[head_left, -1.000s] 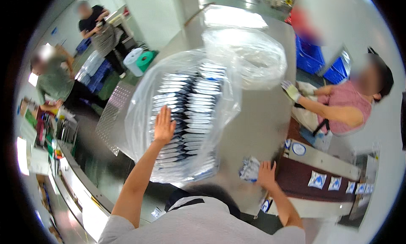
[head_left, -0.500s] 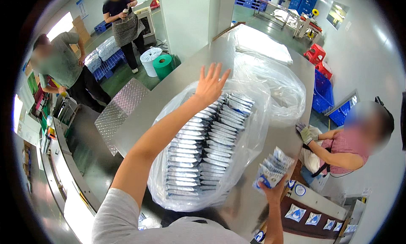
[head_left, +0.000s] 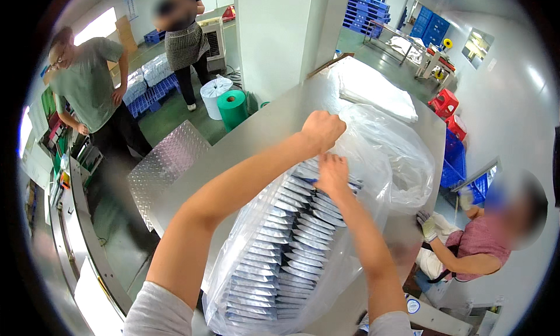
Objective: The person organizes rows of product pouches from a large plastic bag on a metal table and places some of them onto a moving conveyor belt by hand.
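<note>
A large clear plastic bag (head_left: 373,178) lies open on the metal table, holding two long rows of flat, silvery-white and blue sealed packets (head_left: 256,260) stood on edge. At the bag's far end my left hand (head_left: 324,132) is closed in a fist, pinching what looks like the plastic rim. Just below it, my right hand (head_left: 333,173) reaches over the rows, its fingers bent down on packets at their far end. Those fingers partly hide what they hold. Both forearms cross above the bag's sides.
Beyond the bag lie crumpled clear plastic (head_left: 408,167) and a stack of white sheets (head_left: 373,91) on the metal table (head_left: 274,114). A gloved co-worker (head_left: 466,248) is at the right edge. Two people stand at far left, past a diamond-plate sheet (head_left: 169,167). A pillar (head_left: 271,39) rises behind.
My right hand has swung from the right side, where it held a fan of packets, into the bag's far end. My left hand has gone from spread to closed. The view has shifted.
</note>
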`<state>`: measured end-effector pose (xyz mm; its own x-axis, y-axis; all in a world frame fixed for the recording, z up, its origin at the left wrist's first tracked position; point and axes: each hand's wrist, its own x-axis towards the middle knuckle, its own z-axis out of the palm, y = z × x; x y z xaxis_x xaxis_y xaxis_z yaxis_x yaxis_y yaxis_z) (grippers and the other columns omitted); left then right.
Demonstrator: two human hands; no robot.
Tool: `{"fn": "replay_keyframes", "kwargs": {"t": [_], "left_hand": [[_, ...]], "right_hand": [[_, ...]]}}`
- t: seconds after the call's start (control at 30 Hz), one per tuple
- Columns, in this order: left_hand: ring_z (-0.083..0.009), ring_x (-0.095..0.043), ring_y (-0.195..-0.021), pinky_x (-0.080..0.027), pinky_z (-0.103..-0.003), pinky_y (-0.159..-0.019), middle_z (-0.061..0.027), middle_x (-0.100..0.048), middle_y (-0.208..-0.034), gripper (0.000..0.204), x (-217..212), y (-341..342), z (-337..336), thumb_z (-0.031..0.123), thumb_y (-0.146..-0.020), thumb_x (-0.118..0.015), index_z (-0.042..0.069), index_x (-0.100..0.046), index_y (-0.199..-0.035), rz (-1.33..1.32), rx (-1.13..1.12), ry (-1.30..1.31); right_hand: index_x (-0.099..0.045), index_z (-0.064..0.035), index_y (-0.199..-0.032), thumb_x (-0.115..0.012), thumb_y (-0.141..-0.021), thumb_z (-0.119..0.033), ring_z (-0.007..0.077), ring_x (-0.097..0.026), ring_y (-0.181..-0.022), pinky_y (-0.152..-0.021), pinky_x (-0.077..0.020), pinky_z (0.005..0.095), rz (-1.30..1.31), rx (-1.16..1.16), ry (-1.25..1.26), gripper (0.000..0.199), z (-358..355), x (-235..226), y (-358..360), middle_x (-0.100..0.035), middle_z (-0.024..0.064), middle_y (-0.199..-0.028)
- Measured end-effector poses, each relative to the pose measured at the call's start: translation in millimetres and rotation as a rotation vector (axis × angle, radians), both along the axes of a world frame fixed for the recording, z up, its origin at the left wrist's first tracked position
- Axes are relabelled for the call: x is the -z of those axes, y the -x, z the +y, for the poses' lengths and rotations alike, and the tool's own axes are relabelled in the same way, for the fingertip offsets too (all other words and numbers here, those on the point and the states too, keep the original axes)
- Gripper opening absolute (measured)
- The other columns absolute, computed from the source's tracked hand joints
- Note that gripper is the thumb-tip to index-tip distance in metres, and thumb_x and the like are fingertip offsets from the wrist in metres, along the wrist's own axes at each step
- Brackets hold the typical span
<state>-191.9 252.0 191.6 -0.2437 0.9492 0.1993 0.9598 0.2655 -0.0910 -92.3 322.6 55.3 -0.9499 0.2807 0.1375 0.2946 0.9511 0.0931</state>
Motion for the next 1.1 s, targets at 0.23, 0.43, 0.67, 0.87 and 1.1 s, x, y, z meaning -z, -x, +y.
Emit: {"fn": "replay_keyframes", "kwargs": {"t": [0.23, 0.43, 0.67, 0.87, 1.1], "left_hand": [[-0.0312, -0.065, -0.082, -0.052, -0.041, -0.071, -0.0117, -0.067, -0.086, 0.024, -4, 7, -11, 0.012, -0.076, -0.060, 0.015, -0.066, -0.098, -0.043, -0.057, 0.048], [-0.0341, -0.054, -0.107, -0.045, -0.041, -0.090, -0.0169, -0.058, -0.115, 0.039, -20, -16, -74, 0.018, -0.079, -0.064, 0.009, -0.057, -0.116, -0.353, 0.325, -0.314], [-0.0186, -0.059, -0.096, -0.047, -0.032, -0.084, -0.0112, -0.064, -0.103, 0.030, 141, -3, -335, 0.018, -0.094, -0.051, 0.000, -0.056, -0.117, -0.861, -0.436, -0.609], [-0.0399, -0.063, -0.083, -0.052, -0.047, -0.069, -0.0202, -0.063, -0.093, 0.037, 418, -156, -667, 0.034, -0.083, -0.057, 0.005, -0.064, -0.105, -0.582, -0.663, 0.210], [-0.0403, -0.059, -0.098, -0.045, -0.047, -0.085, -0.0232, -0.062, -0.104, 0.040, 366, -315, -532, 0.033, -0.085, -0.050, 0.004, -0.058, -0.111, -1.234, -0.704, 0.549]], "right_hand": [[-0.036, -0.0068, -0.135, -0.082, -0.058, -0.028, 0.0268, -0.046, -0.118, -0.095, -0.0352, 0.0509, -0.243, -0.042, -0.026, 0.092, -14, 30, 49, -0.050, 0.0095, -0.124], [-0.039, -0.0043, -0.133, -0.076, -0.068, -0.027, 0.0278, -0.041, -0.125, -0.100, -0.0339, 0.0508, -0.103, -0.189, 0.090, 0.078, 4, 8, 2, -0.042, 0.0132, -0.135], [-0.054, -0.0024, -0.106, -0.057, -0.082, -0.004, 0.0305, -0.053, -0.092, -0.081, -0.0424, 0.0390, 0.774, 0.129, 0.594, 0.024, -54, 27, -269, -0.055, 0.0152, -0.100], [-0.061, -0.0031, -0.094, -0.056, -0.085, -0.020, 0.0345, -0.055, -0.087, -0.076, -0.0446, 0.0443, -0.161, 0.340, 0.801, 0.020, -221, 153, -467, -0.058, 0.0188, -0.094], [-0.062, 0.0004, -0.087, -0.054, -0.088, -0.036, 0.0362, -0.056, -0.088, -0.077, -0.0463, 0.0451, -0.110, 0.474, 0.639, 0.037, -318, 202, -528, -0.059, 0.0189, -0.091]]}}
